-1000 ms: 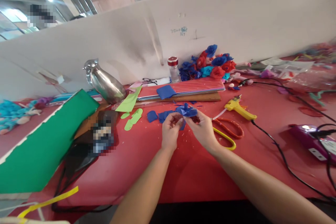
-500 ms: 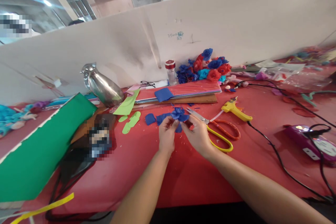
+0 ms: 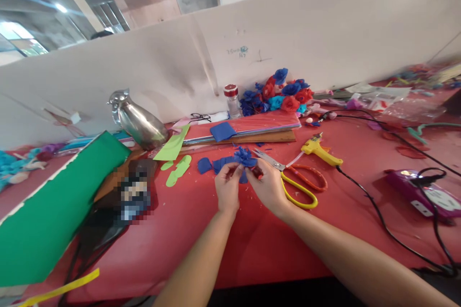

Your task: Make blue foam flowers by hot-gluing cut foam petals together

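Note:
Both hands meet over the middle of the red table and pinch a blue paper flower (image 3: 244, 155) from either side. My left hand (image 3: 228, 183) is closed on its left edge, and my right hand (image 3: 267, 183) is closed on its right edge. Cut blue paper pieces (image 3: 205, 165) lie just left of the flower. Scissors (image 3: 300, 189) with one yellow and one orange handle rest beside my right hand, their blades partly behind it. Green paper petals (image 3: 179, 171) are further left.
A yellow glue gun (image 3: 322, 152) with a black cord lies to the right, near a purple power strip (image 3: 423, 194). Behind stand a metal jug (image 3: 139, 122), a red-lidded jar (image 3: 233, 101), stacked paper (image 3: 266, 129) and a heap of paper flowers (image 3: 277, 91). A green board (image 3: 68, 211) is at left.
The hands stay almost in place, still pinching the flower, whose petals now look slightly more upright. The whole view has shifted a little.

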The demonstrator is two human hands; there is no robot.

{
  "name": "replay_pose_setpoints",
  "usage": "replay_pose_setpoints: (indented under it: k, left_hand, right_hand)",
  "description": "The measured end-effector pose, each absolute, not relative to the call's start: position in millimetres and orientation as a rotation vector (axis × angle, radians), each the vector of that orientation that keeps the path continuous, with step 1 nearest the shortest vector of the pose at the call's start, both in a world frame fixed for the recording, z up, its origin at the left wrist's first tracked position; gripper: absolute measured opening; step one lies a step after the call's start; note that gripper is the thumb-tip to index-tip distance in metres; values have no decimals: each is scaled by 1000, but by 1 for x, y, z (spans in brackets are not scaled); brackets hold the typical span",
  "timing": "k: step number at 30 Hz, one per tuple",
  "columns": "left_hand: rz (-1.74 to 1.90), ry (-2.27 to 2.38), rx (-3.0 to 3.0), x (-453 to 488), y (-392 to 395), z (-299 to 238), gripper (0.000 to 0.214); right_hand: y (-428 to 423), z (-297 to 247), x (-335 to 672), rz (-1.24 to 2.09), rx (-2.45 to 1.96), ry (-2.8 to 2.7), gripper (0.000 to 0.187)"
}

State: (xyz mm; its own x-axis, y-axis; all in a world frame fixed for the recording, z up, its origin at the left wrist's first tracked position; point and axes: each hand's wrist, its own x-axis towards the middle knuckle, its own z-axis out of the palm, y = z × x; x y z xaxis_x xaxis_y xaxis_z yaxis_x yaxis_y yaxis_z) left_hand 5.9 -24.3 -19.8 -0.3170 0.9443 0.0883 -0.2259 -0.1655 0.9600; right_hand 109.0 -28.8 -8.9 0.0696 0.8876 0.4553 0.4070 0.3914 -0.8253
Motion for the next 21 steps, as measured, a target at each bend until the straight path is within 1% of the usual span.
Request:
replay_pose_setpoints:
  k: [4,8,12,14,16,18,20,21]
  left_hand:
    - [1679,1297,1156,6,-28,-23,11]
    - [1691,1345,1141,7,-28,-26,14]
    - [1664,1234,971,8,-27,-26,17]
    - [1675,1151,859,7,-26,-24,18]
    - [1680,1097,795,6,-25,-20,17]
    - [1674,1085,805,4,-24,-17,18]
    - [1654,1109,869,3,-24,-16,19]
    - [1641,1131,908,3,-24,-16,19]
  right_hand:
    - [-27,-9,110,557,-1247,-1503,8]
    - [-27,-12,109,513,-1240,-1532,9]
    - [-32,-22,105,422,-1174,-1633,32]
    - [-35,-24,104,422,-1130,-1680,37]
    - [-37,-22,103,451,-1104,-1685,35]
    - [-36,-16,106,525,-1093,-1608,26]
    - [-33,-7,110,686,-1074,-1457,17]
    - [-31,-3,112,791,-1053,-1373,16]
